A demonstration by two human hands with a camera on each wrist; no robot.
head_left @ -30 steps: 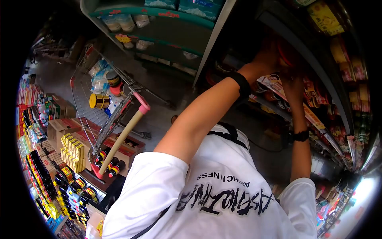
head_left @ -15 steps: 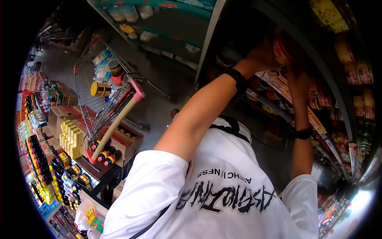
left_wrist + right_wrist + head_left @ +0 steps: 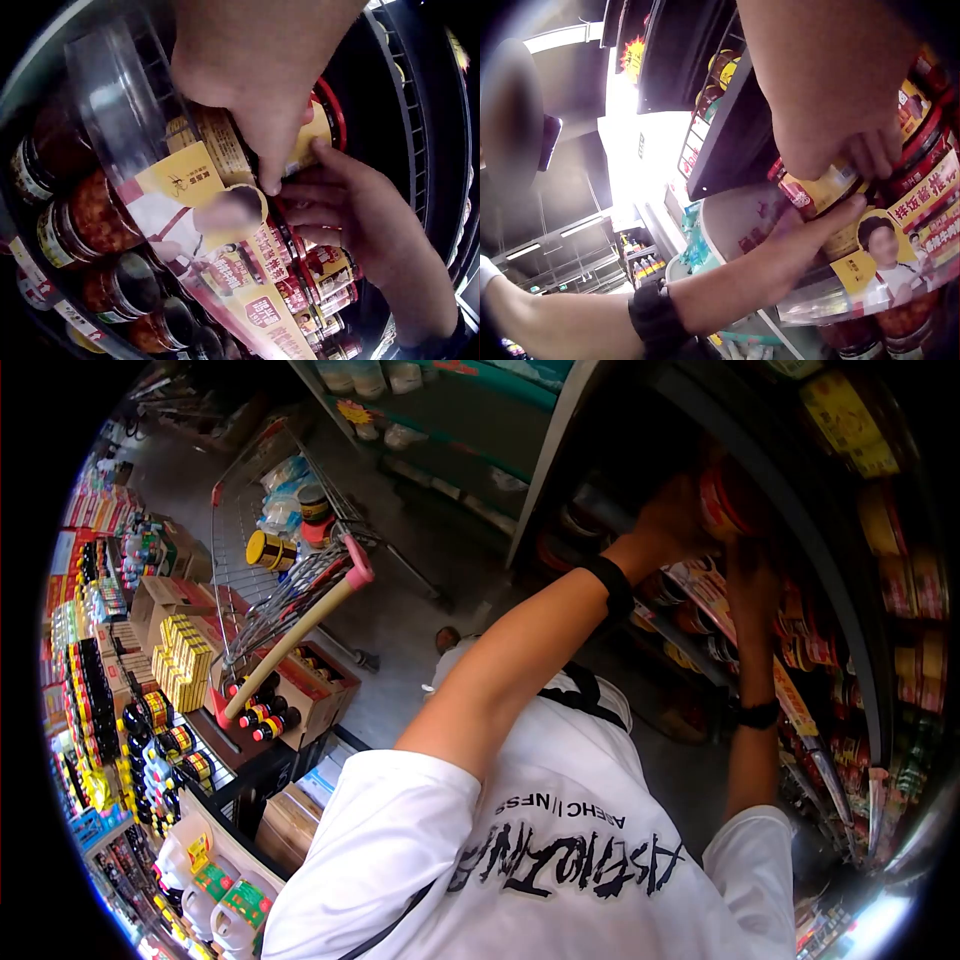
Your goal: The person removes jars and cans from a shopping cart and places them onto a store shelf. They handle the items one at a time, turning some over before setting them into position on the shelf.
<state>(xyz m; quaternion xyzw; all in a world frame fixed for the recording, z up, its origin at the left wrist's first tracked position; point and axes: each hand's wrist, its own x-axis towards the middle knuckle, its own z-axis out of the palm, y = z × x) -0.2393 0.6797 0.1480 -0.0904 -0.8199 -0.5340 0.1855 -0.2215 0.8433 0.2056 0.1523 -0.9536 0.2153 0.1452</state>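
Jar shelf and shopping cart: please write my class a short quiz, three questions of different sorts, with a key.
1. Which thing are the left hand and right hand nearest to?
A) the cart's handle
B) a red-and-yellow jar
C) a cardboard box

2. True or false: the person wears a dark band on each wrist, left band and right band.

3. Fill in: in the head view, the cart's handle is pale with ____ ends.

Key: 1 B; 2 true; 3 pink.

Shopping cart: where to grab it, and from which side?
Probably mid-length on the pale handle, coming from the side away from the wire basket. It's long and straight between pink ends, so fingers should wrap it easily.
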